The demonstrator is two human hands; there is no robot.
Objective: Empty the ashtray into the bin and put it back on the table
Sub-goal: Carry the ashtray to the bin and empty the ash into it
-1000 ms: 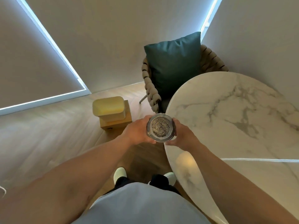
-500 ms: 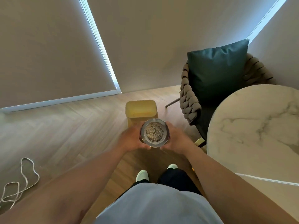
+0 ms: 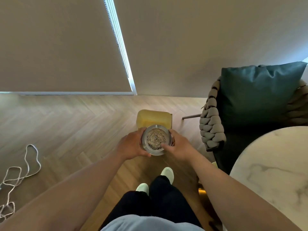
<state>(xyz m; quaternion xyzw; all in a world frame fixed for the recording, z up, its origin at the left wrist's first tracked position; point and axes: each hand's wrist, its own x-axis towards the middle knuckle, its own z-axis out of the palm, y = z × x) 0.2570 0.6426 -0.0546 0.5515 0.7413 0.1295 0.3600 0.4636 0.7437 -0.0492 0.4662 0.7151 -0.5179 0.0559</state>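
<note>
Since the round white marble table [image 3: 273,172] was left a second ago, the round metal ashtray [image 3: 156,140], level and full of grey ash, was brought over the yellow bin [image 3: 154,117]. It was clasped by left hand [image 3: 133,145] and right hand [image 3: 179,144]; tipping seemed next.

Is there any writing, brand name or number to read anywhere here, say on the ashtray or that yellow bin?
None can be read.
The ashtray, held by the left hand and the right hand: no lettering shows.
The yellow bin: plain, no label.
The marble table and the green cushion: no text.
</note>
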